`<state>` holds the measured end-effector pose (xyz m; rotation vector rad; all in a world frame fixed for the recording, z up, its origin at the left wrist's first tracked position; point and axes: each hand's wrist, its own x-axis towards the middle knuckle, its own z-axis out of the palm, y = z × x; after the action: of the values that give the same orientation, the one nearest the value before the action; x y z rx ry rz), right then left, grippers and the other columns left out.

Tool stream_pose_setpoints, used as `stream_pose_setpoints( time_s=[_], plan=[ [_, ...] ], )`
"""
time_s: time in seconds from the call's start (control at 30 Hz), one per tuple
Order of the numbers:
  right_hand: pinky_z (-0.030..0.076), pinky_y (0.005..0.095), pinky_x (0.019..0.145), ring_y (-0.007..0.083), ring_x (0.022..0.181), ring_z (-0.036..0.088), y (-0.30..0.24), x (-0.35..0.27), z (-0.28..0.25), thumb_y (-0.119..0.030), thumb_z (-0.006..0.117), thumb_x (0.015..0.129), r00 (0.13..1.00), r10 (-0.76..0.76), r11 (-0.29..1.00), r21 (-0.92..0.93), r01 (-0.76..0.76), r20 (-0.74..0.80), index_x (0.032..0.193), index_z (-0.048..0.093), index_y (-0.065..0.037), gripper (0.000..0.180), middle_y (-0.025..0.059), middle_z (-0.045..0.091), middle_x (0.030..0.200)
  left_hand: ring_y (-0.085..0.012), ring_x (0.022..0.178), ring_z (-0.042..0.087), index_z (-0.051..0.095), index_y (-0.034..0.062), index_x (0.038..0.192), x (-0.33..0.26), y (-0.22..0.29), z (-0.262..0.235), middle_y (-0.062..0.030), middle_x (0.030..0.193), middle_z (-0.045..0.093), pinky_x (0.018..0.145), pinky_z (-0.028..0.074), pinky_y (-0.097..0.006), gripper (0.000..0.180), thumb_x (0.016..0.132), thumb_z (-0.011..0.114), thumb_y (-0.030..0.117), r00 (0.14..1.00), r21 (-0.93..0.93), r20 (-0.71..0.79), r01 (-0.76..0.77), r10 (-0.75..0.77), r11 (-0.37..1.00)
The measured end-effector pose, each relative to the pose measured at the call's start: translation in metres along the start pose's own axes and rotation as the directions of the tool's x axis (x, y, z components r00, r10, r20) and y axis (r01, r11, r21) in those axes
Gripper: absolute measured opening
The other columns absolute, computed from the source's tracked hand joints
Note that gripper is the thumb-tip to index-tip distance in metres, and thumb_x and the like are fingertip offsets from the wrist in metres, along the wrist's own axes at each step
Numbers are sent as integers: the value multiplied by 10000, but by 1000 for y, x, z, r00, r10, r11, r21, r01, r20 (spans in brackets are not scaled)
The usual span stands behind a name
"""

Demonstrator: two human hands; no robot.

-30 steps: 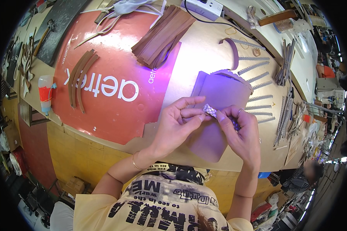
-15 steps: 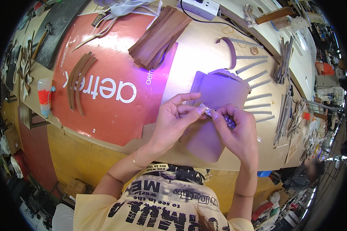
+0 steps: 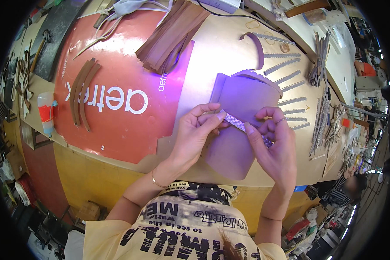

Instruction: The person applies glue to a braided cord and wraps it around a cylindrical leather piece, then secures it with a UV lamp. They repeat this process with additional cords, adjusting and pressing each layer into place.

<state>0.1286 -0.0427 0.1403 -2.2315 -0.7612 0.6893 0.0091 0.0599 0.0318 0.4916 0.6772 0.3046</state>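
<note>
A braided strip (image 3: 235, 123), pale and shiny under violet light, is stretched between my two hands. My left hand (image 3: 198, 128) pinches one end between thumb and fingers. Further along, my right hand (image 3: 275, 141) grips the strip with its thumb on top, and the other end shows past that thumb. Below my hands lie flat brown pieces of sheet material (image 3: 243, 97), the upper one with a scalloped far edge. A rounded flap (image 3: 231, 160) of the same colour reaches toward me.
Several narrow braided strips (image 3: 289, 78) fan out at the right, near a curled brown strap (image 3: 258, 50). A brown strip stack (image 3: 171, 34) and two curved strips (image 3: 83, 93) rest on a red sheet (image 3: 125, 134). A bottle (image 3: 47, 113) stands left; a person (image 3: 344, 190) is at far right.
My hands have moved apart, the right one shifting rightward, so a longer stretch of the braided strip shows between them. The view has shifted slightly.
</note>
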Motion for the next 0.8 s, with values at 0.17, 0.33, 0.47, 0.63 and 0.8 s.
stream_pose_setpoints(
  time_s=[0.17,0.33,0.47,0.63,0.8],
  plan=[
    [296,164,463,-5,529,419,5,6,-2,-32,651,920,997,44,990,131,-52,64,1055,437,-33,253,-34,490,633,-97,819,668,582,-5,1150,2,-4,0,-71,898,716,668,462,-203,268,917,683,78,1000,-29,0,-6,6,1000],
    [274,156,464,-13,529,393,6,5,-1,-10,653,911,996,52,989,134,-61,67,1039,408,-51,280,-46,472,639,-86,803,655,583,-3,1135,2,-4,1,-67,880,711,661,453,-195,252,916,683,71,1000,-12,-12,-10,10,1000],
    [285,168,468,0,528,393,5,5,2,-5,663,894,998,44,994,103,-48,38,1018,410,-53,286,-36,473,620,-75,789,644,586,-1,1097,2,-5,3,-64,866,706,654,448,-191,220,910,687,58,999,-7,-29,-25,24,1000],
    [304,201,458,26,513,398,6,6,1,1,679,868,998,61,992,109,-63,17,998,426,-42,288,-10,480,581,-67,767,640,589,6,1036,3,-6,4,-57,839,696,625,440,-186,180,899,699,46,999,18,-39,-35,36,999],
    [272,142,482,-24,553,391,6,6,1,23,642,893,996,79,988,125,-85,48,1033,385,-60,304,-57,457,641,-61,740,634,592,9,1009,4,-5,4,-55,827,690,599,432,-182,161,898,702,48,999,29,-39,-34,35,999]
  ],
)
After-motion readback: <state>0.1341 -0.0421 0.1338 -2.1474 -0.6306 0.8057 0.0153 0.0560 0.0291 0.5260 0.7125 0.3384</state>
